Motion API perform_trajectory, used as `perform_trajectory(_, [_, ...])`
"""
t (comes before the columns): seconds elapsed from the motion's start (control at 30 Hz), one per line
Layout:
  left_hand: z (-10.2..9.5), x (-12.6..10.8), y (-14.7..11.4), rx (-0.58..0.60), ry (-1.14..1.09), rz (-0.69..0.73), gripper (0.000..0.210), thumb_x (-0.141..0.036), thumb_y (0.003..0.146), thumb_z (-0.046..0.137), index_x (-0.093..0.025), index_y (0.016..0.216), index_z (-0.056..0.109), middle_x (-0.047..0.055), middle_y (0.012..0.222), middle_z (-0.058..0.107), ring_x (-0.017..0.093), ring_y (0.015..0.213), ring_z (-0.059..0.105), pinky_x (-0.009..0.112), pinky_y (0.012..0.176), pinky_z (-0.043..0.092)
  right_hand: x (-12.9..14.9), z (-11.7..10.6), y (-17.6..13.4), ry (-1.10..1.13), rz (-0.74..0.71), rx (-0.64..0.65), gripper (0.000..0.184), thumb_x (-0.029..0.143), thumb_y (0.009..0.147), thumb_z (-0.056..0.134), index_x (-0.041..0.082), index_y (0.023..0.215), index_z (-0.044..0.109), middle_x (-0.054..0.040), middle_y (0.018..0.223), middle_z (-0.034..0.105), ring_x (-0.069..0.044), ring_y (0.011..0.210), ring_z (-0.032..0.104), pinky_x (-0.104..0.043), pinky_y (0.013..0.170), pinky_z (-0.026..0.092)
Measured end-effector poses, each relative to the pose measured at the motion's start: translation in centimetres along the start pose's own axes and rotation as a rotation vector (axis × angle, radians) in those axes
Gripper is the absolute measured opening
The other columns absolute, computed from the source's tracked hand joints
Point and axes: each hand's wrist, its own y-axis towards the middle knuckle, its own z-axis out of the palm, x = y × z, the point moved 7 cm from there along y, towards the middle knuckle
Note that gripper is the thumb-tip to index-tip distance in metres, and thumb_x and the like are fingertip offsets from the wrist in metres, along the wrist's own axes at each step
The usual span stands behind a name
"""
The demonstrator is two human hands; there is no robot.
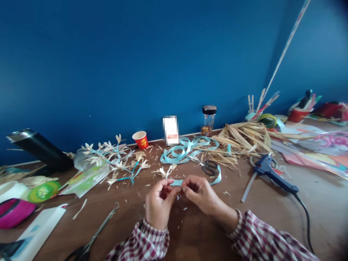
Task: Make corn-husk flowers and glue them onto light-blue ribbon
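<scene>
Close together over the table's middle, both of my hands are closed in a pinch. A small cream flower of dried husk [165, 172] sticks up from the fingertips of my left hand [159, 204], its base hidden by the fingers. Between the hands stretches a flat light-blue ribbon [177, 182], pinched by my right hand [202, 195]. The ribbon's far part reappears behind the right hand and lies in loops [174, 156] further back. Black-handled scissors [208, 167] rest beside those loops. Finished-looking husk flowers on blue-wrapped stems [132, 174] lie to the left.
Another pair of scissors [95, 237] lies front left. A blue glue gun [274, 175] with its cable is at right, near a heap of dried husks [241, 137]. A red paper cup [141, 140], a lidded jar [208, 121] and a black flask [43, 150] line the wall.
</scene>
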Motion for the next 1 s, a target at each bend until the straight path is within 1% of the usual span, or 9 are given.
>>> perform_trajectory(0.17, [0.2, 0.3, 0.1, 0.070, -0.061, -0.028, 0.028, -0.037, 0.067, 0.069, -0.015, 0.084, 0.064, 0.000, 0.061, 0.059, 0.012, 0.052, 0.054, 0.021, 0.050, 0.046, -0.3, 0.2, -0.1, 0.128, 0.091, 0.025, 0.017, 0.030, 0.086, 0.044, 0.018, 0.075, 0.048, 0.0050, 0.059, 0.045, -0.008, 0.051, 0.041, -0.019, 0.047, 0.034])
perform_trajectory(0.3, [0.0, 0.1, 0.2, 0.046, -0.026, -0.016, 0.026, -0.037, 0.068, 0.068, -0.016, 0.083, 0.065, 0.000, 0.061, 0.062, 0.013, 0.052, 0.057, 0.022, 0.051, 0.047, 0.3, 0.0, -0.2, 0.076, 0.061, -0.013, 0.028, 0.038, 0.088, 0.042, 0.018, 0.069, 0.046, 0.0047, 0.059, 0.043, -0.008, 0.051, 0.040, -0.020, 0.047, 0.035])
perform_trajectory(0.43, [-0.1, 0.3, 0.2, 0.016, -0.014, -0.014, 0.027, -0.039, 0.067, 0.067, -0.016, 0.082, 0.066, 0.002, 0.064, 0.066, 0.014, 0.053, 0.059, 0.023, 0.051, 0.047, 1.0, 0.0, -0.2, -0.035, -0.039, -0.047, 0.018, 0.035, 0.081, 0.056, 0.017, 0.082, 0.055, 0.0018, 0.067, 0.054, -0.010, 0.059, 0.048, -0.021, 0.054, 0.040])
perform_trajectory(0.5, [0.0, 0.5, 0.2, 0.023, 0.008, -0.013, 0.028, -0.038, 0.067, 0.068, -0.016, 0.083, 0.066, 0.003, 0.064, 0.067, 0.015, 0.054, 0.059, 0.024, 0.051, 0.048, 1.0, 0.0, -0.2, -0.098, -0.032, -0.043, 0.016, 0.032, 0.079, 0.057, 0.016, 0.081, 0.059, 0.0006, 0.067, 0.057, -0.011, 0.060, 0.049, -0.022, 0.055, 0.040])
perform_trajectory(0.7, [0.4, 0.2, -0.1, 0.031, -0.008, -0.005, 0.028, -0.040, 0.067, 0.068, -0.016, 0.082, 0.066, 0.003, 0.064, 0.067, 0.016, 0.055, 0.061, 0.025, 0.052, 0.050, 0.5, 0.1, -0.1, -0.023, -0.010, -0.003, 0.011, 0.024, 0.080, 0.052, 0.015, 0.074, 0.057, 0.0023, 0.062, 0.054, -0.009, 0.055, 0.046, -0.020, 0.052, 0.036])
perform_trajectory(0.77, [-0.2, -0.4, 0.2, -0.005, 0.002, 0.026, 0.027, -0.041, 0.069, 0.066, -0.016, 0.080, 0.066, 0.003, 0.063, 0.067, 0.015, 0.053, 0.060, 0.024, 0.051, 0.049, 0.0, 0.2, 0.0, 0.031, 0.009, 0.005, 0.012, 0.025, 0.081, 0.051, 0.016, 0.075, 0.054, 0.0023, 0.063, 0.053, -0.009, 0.055, 0.045, -0.020, 0.051, 0.036])
perform_trajectory(0.9, [-3.2, -1.0, 1.6, -0.199, 0.109, 0.087, 0.028, -0.042, 0.075, 0.058, -0.017, 0.080, 0.066, 0.004, 0.065, 0.067, 0.016, 0.057, 0.061, 0.024, 0.051, 0.048, -0.5, -0.1, 0.2, 0.071, 0.026, -0.038, 0.015, 0.031, 0.085, 0.047, 0.018, 0.078, 0.049, 0.0034, 0.063, 0.049, -0.008, 0.054, 0.043, -0.019, 0.048, 0.034])
perform_trajectory(0.93, [-3.8, -1.1, 2.0, -0.219, 0.172, 0.110, 0.028, -0.043, 0.075, 0.057, -0.017, 0.082, 0.067, 0.005, 0.068, 0.068, 0.017, 0.061, 0.062, 0.025, 0.054, 0.048, -0.4, -0.3, 0.2, 0.047, 0.018, -0.053, 0.016, 0.031, 0.086, 0.046, 0.018, 0.078, 0.048, 0.0038, 0.063, 0.048, -0.008, 0.054, 0.042, -0.019, 0.048, 0.033])
perform_trajectory(1.0, [-4.1, -0.9, 2.8, -0.185, 0.321, 0.149, 0.027, -0.042, 0.075, 0.056, -0.018, 0.080, 0.068, 0.005, 0.072, 0.069, 0.017, 0.062, 0.063, 0.026, 0.059, 0.048, 0.0, -0.5, 0.1, -0.061, -0.015, -0.072, 0.015, 0.029, 0.086, 0.046, 0.018, 0.077, 0.049, 0.0039, 0.062, 0.047, -0.009, 0.055, 0.041, -0.019, 0.049, 0.032])
